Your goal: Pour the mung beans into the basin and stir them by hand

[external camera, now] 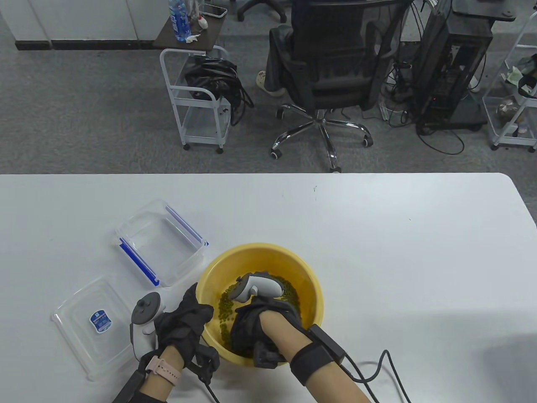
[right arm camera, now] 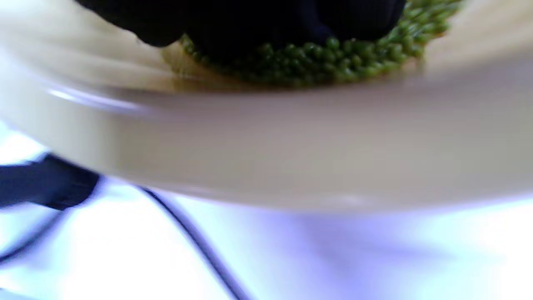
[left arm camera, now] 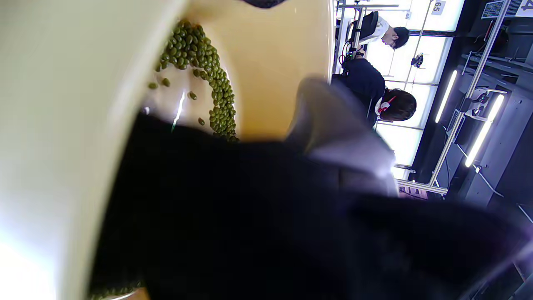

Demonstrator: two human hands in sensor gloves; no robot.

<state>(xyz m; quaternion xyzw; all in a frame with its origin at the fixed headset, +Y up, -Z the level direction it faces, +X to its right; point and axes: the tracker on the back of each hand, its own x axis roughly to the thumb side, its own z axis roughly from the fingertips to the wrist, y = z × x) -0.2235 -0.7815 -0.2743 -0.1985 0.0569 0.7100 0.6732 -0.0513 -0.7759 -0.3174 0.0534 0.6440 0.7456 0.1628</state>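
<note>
The yellow basin (external camera: 293, 261) stands near the table's front edge with green mung beans (external camera: 225, 311) lying across its bottom. My left hand (external camera: 189, 315) grips the basin's left rim, thumb inside and fingers outside. My right hand (external camera: 251, 329) reaches down into the basin at its near side, the tracker on its back pointing away from me. In the right wrist view its gloved fingers (right arm camera: 258, 21) sit in the mung beans (right arm camera: 333, 62) behind the basin's rim (right arm camera: 291, 158). The left wrist view shows mung beans (left arm camera: 216, 83) on the basin's inner wall (left arm camera: 275, 62).
An empty clear container with blue clips (external camera: 161, 243) sits left of the basin. Its lid (external camera: 94, 325) lies flat nearer to me on the left. A black cable (external camera: 379, 369) trails from my right forearm. An office chair and a white cart stand beyond the table's far edge.
</note>
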